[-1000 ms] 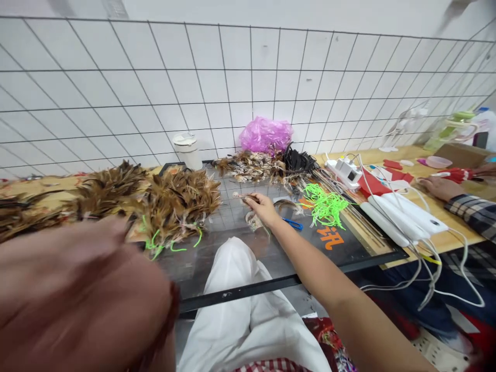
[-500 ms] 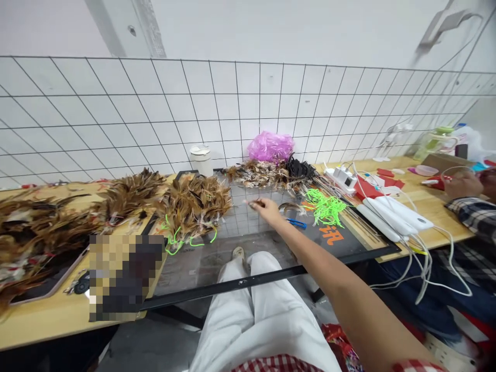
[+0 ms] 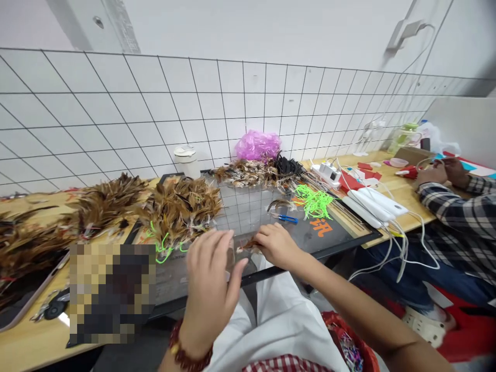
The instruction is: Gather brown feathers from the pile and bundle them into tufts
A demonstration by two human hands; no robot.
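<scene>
My right hand [image 3: 278, 246] pinches a small brown feather [image 3: 251, 243] above the near part of the dark glass board [image 3: 236, 206]. Just left of it, my left hand [image 3: 209, 274] is open, palm turned inward with the fingers up and the thumb apart. It holds nothing that I can see. A heap of brown feathers [image 3: 186, 204] lies behind my left hand, with bright green strings [image 3: 165, 248] at its front edge. Beyond my right hand are a small blue-handled tool [image 3: 287, 219] and a tangle of green strings [image 3: 314, 200].
More brown feathers [image 3: 108, 201] cover the left of the table. At the back stand a white cup [image 3: 186, 161] and a pink plastic bag [image 3: 258, 145] behind mixed feathers. White power banks [image 3: 377, 201] with cables lie right. A co-worker's hands [image 3: 432, 174] are at far right.
My right hand has come back from the middle of the board towards me with the small feather. My left hand has entered the view beside it. The view has shifted to the right.
</scene>
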